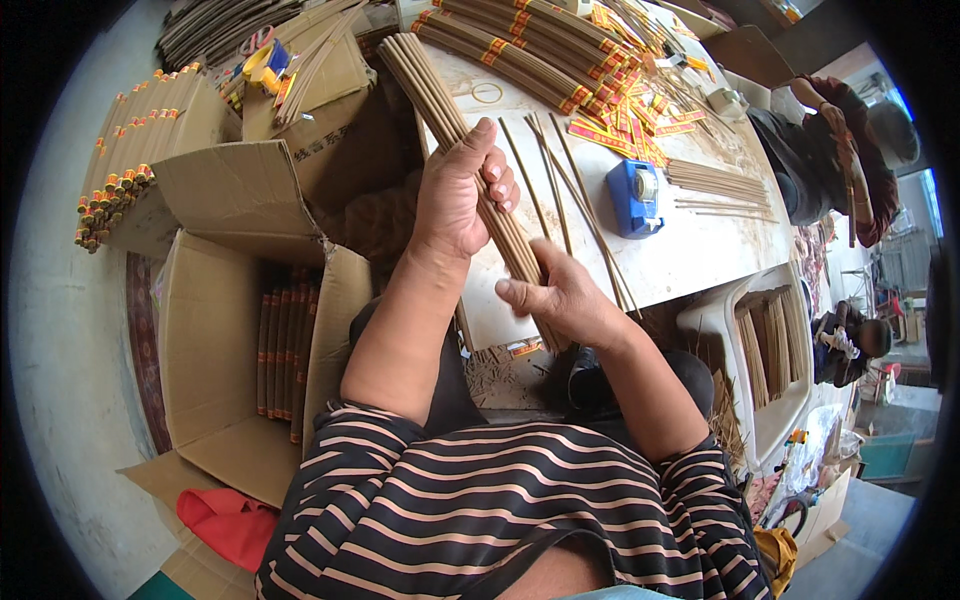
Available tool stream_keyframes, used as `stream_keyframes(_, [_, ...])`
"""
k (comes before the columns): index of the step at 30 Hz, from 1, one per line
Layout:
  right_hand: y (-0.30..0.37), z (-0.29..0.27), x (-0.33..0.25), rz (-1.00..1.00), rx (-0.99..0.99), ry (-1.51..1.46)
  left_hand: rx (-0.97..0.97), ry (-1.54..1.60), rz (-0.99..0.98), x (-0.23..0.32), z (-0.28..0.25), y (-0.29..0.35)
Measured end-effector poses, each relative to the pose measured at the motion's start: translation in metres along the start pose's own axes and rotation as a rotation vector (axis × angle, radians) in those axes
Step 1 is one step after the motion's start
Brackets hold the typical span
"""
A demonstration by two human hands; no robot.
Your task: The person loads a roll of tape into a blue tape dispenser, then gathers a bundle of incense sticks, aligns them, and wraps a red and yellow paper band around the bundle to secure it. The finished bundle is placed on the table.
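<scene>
A bundle of thin brown incense sticks [428, 88] slants in front of me, its upper end out over the table's left side. My left hand [465, 190] is closed round the middle of the bundle, thumb on top. Lower down, my right hand [570, 300] curls about the same bundle with its thumb across the sticks; it is slightly blurred and some of its fingers are hidden. The bottom ends of the sticks poke out below that hand. Several loose incense sticks [560, 190] lie on the white table [700, 262] just beyond my hands.
A blue tape dispenser [636, 200] stands on the table near red-and-yellow labels [635, 118] and banded bundles [520, 55]. At my left, an open cardboard box [215, 340] holds wrapped bundles. A white bin [770, 350] with sticks stands right. Two people sit at far right.
</scene>
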State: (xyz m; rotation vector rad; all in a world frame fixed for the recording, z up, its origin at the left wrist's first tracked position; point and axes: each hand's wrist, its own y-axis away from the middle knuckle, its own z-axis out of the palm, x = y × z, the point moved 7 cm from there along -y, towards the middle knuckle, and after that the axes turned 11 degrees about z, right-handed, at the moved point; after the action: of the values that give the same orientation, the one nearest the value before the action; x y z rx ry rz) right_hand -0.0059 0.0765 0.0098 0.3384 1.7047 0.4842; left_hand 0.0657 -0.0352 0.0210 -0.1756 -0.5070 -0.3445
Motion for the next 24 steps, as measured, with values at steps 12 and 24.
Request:
stream_keyframes(12, [0.012,-0.015,-0.038,-0.157,0.47,0.428,0.046,-0.154,0.154,0.012,-0.001,0.0])
stream_keyframes(24, [0.025,-0.02,-0.046,-0.088,0.186,0.538,0.16,-0.146,0.21,0.031,-0.019,-0.006])
